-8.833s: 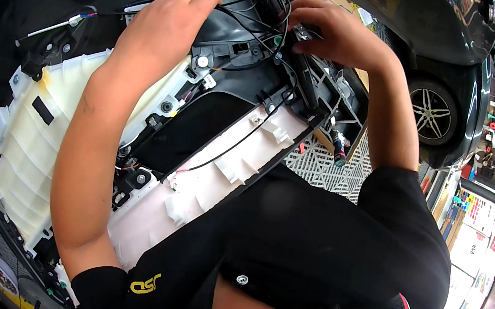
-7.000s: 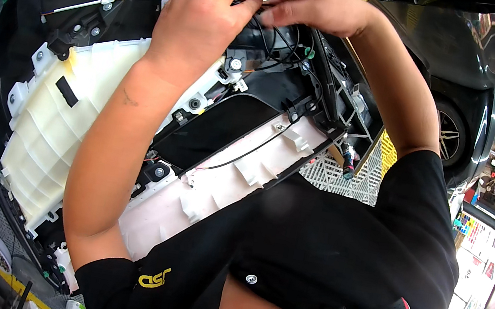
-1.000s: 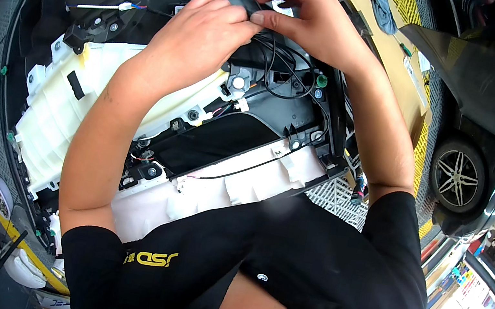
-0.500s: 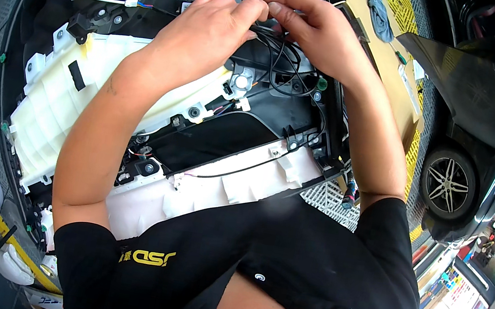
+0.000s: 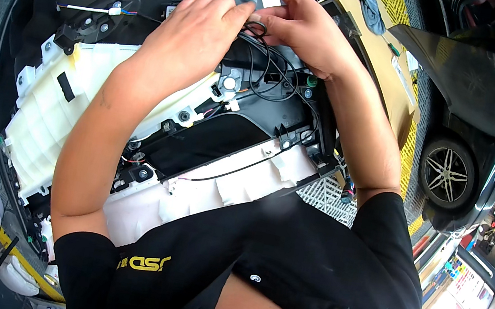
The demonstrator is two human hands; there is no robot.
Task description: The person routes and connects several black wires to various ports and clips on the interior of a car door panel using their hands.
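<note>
A bundle of thin black cable [image 5: 272, 72] hangs in loose loops below my two hands, over a car door panel laid with its inner side up. Closed fingers of my left hand [image 5: 206, 26] grip the upper end of the cable; their tips are partly hidden behind the hand. Just to the right, my right hand [image 5: 304, 33] has its index finger stretched out and apart from the thumb. That thumb touches a small cable loop beside the left fingertips. Under my left forearm lies the panel's cream plastic part [image 5: 64, 117].
A white connector with coloured wires [image 5: 114, 11] lies on the panel at upper left. Cardboard [image 5: 384, 59] with a grey-blue cloth [image 5: 370, 8] is to the right. Beyond stands a dark car, its wheel [image 5: 447, 173] showing. Yellow and grey grating [image 5: 409, 8] covers the floor.
My right hand's fingers have spread from a pinch close against the left hand. A small cable loop now shows between the hands. The view has shifted slightly.
</note>
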